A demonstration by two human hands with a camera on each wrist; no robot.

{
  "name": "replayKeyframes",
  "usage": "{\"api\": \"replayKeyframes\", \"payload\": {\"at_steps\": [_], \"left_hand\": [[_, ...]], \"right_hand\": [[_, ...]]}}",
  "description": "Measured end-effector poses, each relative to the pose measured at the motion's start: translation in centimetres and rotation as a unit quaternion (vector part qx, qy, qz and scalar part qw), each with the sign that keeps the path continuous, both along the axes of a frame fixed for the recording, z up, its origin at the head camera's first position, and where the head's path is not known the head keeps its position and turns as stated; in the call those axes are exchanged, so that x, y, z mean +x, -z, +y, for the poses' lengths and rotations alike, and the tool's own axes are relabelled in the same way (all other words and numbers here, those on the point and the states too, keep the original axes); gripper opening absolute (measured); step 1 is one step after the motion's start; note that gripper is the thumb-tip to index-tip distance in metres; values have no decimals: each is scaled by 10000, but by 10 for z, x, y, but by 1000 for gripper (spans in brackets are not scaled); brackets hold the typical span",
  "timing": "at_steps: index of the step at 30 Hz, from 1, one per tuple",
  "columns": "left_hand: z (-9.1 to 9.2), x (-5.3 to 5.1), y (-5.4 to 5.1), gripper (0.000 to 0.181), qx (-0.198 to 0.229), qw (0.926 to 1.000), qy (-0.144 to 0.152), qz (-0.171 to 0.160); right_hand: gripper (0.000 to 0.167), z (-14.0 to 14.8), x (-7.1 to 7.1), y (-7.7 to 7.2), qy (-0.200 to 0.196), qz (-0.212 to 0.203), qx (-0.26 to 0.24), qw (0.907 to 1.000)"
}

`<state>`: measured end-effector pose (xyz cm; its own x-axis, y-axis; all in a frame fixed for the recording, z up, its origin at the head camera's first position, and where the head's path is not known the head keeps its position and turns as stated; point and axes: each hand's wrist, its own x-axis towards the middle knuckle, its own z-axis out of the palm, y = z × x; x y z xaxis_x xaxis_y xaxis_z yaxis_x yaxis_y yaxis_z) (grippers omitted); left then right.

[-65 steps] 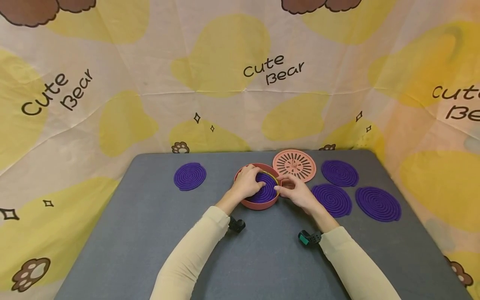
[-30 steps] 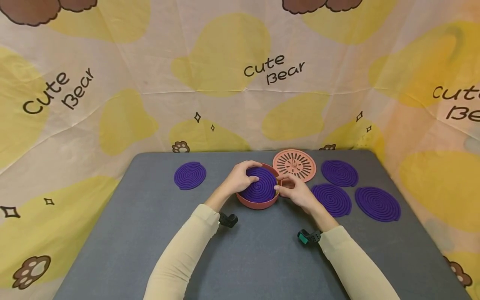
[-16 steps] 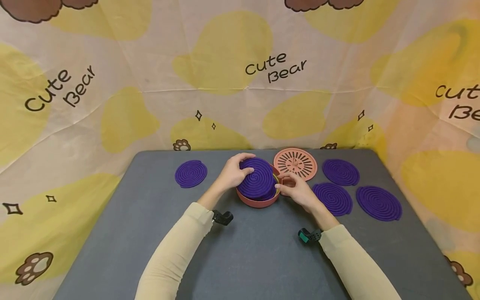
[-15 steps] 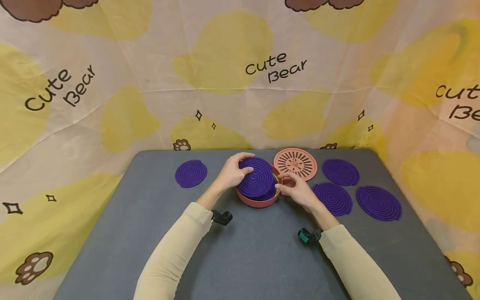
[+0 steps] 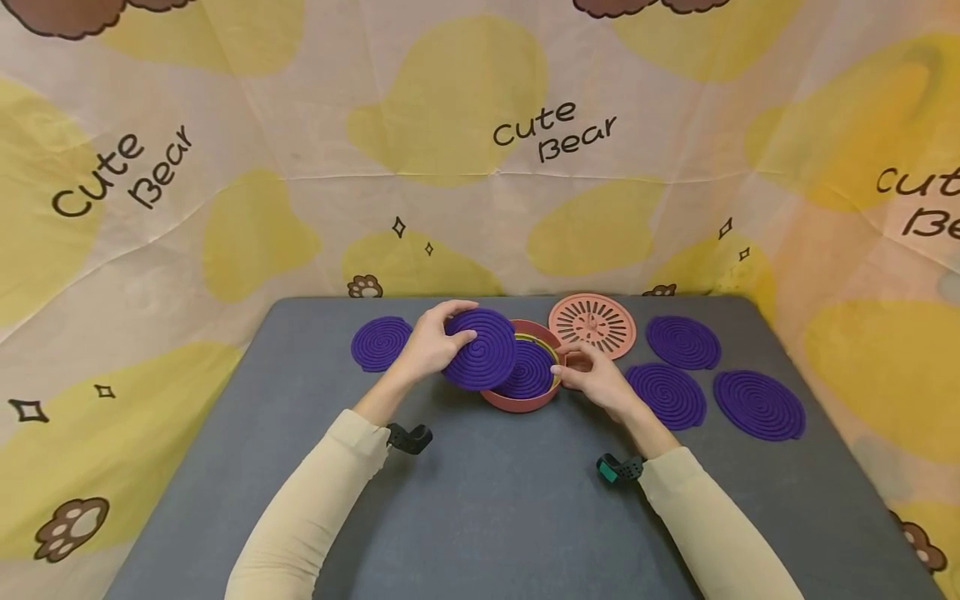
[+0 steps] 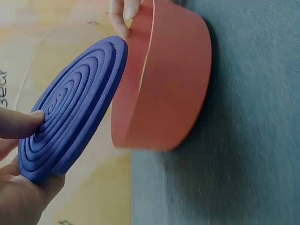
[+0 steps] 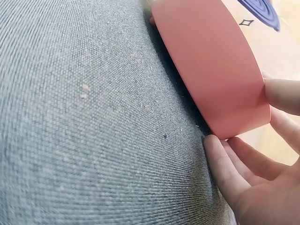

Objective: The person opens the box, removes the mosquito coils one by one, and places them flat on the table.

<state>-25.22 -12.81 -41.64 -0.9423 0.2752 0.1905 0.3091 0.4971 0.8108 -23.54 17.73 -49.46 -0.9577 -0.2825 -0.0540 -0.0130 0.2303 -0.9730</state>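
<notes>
My left hand (image 5: pixel 427 346) pinches a purple mosquito coil (image 5: pixel 486 354), thumb on its face and fingers at its edge and back. The coil is tilted above the left rim of a round pink mosquito coil box (image 5: pixel 517 405); in the left wrist view the held coil (image 6: pixel 75 103) looks two layers thick. Inside the box lies another purple coil (image 5: pixel 529 372), with a thin yellow-green ring (image 5: pixel 553 354) along the inner wall. At the box's right side my right hand (image 5: pixel 596 382) grips its wall, thumb at the rim and fingers low outside, as the right wrist view shows.
A slotted pink lid (image 5: pixel 600 321) lies flat behind and right of the box. Purple coils lie on the grey table (image 5: pixel 510 517): one at the left (image 5: pixel 377 343), several at the right (image 5: pixel 759 405). A patterned cloth (image 5: pixel 450 125) hangs behind the table.
My left hand has lifted the coil out of the box and moved it left, uncovering the coil beneath. My right hand has stayed on the box.
</notes>
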Motion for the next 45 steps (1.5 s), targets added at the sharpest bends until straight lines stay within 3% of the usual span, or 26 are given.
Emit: {"api": "replayKeyframes", "payload": {"at_steps": [7,24,33,45], "left_hand": [[-29,7,-1,45,-37,9992,-393,-12],[-109,18,9,46,55,9907,-1354,-120],[-146,30,18,49,240,9775,-2078,-283],[-189,39,39,52,563,9508,-2954,-746]], "right_hand": [[48,2,0,0,35,18,8,10000],[49,4,3,-1,23,56,58,10000],[49,2,2,1,4,24,48,10000],[48,-1,0,1,6,-1,24,10000]]}}
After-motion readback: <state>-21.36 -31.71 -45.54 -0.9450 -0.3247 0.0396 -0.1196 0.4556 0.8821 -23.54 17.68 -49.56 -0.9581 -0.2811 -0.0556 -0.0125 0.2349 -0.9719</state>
